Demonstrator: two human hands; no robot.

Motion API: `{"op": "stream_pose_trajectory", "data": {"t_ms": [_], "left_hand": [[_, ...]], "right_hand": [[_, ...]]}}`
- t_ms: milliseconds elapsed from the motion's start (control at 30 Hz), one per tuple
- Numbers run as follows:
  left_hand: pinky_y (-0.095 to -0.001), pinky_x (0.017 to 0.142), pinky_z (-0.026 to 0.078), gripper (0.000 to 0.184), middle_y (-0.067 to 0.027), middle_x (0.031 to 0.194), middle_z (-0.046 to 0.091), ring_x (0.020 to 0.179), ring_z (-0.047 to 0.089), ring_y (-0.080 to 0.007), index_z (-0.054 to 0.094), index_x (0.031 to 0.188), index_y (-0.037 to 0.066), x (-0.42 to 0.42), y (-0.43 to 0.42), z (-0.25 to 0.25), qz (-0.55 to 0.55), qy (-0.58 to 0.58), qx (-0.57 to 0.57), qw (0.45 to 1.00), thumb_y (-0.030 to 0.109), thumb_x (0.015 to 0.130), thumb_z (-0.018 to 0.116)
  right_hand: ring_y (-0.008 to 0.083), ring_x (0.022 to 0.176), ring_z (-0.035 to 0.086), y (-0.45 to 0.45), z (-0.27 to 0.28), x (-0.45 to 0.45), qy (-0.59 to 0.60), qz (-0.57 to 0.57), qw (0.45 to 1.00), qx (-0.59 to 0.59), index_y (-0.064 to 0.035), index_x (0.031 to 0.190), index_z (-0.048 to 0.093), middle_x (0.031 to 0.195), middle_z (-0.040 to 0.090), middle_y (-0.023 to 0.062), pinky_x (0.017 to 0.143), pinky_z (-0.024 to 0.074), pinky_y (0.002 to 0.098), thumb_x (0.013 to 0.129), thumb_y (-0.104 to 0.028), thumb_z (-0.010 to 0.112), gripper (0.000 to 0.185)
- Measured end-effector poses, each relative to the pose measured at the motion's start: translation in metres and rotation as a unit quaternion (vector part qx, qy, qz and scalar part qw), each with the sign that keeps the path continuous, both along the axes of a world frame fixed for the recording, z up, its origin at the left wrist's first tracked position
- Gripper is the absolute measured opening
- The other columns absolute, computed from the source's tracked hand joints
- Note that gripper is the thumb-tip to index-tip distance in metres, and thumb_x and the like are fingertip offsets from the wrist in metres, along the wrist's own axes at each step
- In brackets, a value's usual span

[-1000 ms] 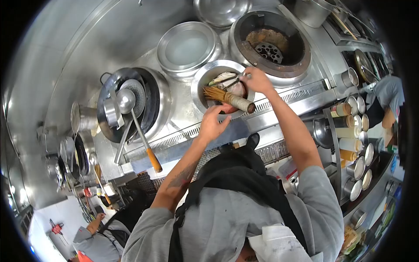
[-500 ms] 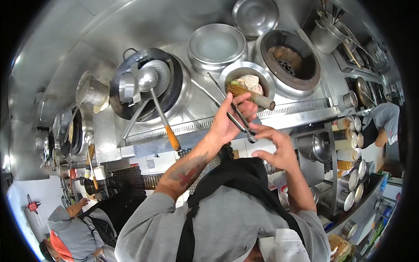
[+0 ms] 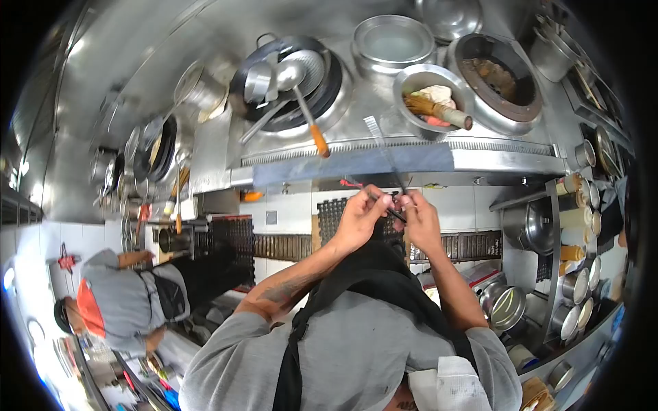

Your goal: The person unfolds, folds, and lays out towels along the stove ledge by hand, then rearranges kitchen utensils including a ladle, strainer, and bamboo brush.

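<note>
My left hand (image 3: 361, 221) and my right hand (image 3: 421, 223) are close together in front of the black apron, below the stove's front edge. Both are closed on long, thin metal tongs (image 3: 385, 152) with dark handles. One arm of the tongs points up over the stove edge, its flat tip above the steel top; the other slants to the left through my left fingers. Fingers hide the joint. Beyond the hands, a steel pot (image 3: 401, 81) holds pale and pink items and a bamboo brush (image 3: 456, 117) lying across it.
At the left are a wok (image 3: 240, 85) and a ladle (image 3: 291, 74) with an orange handle (image 3: 319, 140). A round pan (image 3: 394, 41) and a burner (image 3: 495, 75) stand behind. Another person (image 3: 130, 294) is at the lower left. Bottles and containers (image 3: 572, 236) line the right shelf.
Both hands have drawn back from the pot toward my body with the tongs. My right hand, apart from the left half a second ago, now grips the tongs beside it. The view has shifted.
</note>
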State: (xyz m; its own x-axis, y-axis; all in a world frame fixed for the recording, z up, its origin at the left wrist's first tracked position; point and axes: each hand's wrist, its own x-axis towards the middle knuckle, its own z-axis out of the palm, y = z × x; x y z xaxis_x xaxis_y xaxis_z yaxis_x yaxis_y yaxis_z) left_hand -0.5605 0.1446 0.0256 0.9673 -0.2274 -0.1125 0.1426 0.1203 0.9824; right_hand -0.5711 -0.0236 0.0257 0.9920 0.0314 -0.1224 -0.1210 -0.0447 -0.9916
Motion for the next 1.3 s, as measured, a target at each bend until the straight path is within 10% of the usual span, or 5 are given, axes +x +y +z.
{"op": "stream_pose_trajectory", "data": {"t_ms": [367,567,767,867,1300], "left_hand": [[-0.0400,0.089,0.053,0.049,-0.0069,0.111,0.066,0.101,0.063,-0.0186,0.055,0.127,0.009,-0.098,0.131,-0.100,0.006,0.391,-0.196,0.899,0.051,0.104,0.045],[-0.0447,0.096,0.050,0.055,-0.0110,0.126,0.061,0.111,0.061,-0.0254,0.052,0.133,0.006,-0.091,0.178,-0.120,0.104,0.415,-0.238,0.872,0.053,0.105,0.043],[-0.0452,0.072,0.056,0.046,-0.0116,0.083,0.063,0.076,0.066,-0.0265,0.059,0.103,0.000,-0.083,0.328,-0.316,0.183,0.434,-0.381,0.796,0.043,0.106,0.043],[-0.0521,0.075,0.057,0.062,-0.0289,0.091,0.070,0.084,0.073,-0.0387,0.056,0.110,-0.011,-0.069,0.388,-0.308,0.129,0.186,0.539,0.811,0.050,0.100,0.049],[-0.0453,0.085,0.057,0.048,-0.0237,0.103,0.072,0.100,0.070,-0.0387,0.068,0.106,-0.001,0.081,0.436,-0.200,-0.077,0.104,0.689,0.713,0.044,0.089,0.071]], "right_hand": [[0.0400,0.099,0.069,0.117,-0.052,-0.023,0.119,0.452,0.854,-0.226,0.0016,0.115,0.060,0.103,0.070,0.0228,0.083,0.0536,0.0479,0.084,-0.036,0.073,0.051],[0.0432,0.104,0.066,0.213,-0.149,-0.026,-0.038,0.389,0.877,-0.279,0.0099,0.125,0.052,0.111,0.067,0.0300,0.090,0.0526,0.0501,0.086,-0.033,0.068,0.060],[0.0391,0.125,0.056,0.262,-0.112,-0.002,-0.047,0.414,0.852,-0.318,0.0113,0.136,0.051,0.144,0.047,0.0314,0.107,0.0437,0.0437,0.090,-0.040,0.066,0.070],[0.0375,0.125,0.057,0.231,-0.124,0.015,0.073,0.366,0.873,-0.313,0.0076,0.136,0.053,0.136,0.058,0.0249,0.107,0.0432,0.0419,0.092,-0.045,0.065,0.069],[0.0266,0.065,0.072,0.047,-0.274,-0.142,0.397,0.163,0.811,-0.398,0.0027,0.114,0.067,0.082,0.071,0.0184,0.062,0.0608,0.0396,0.093,-0.027,0.061,0.037]]}}
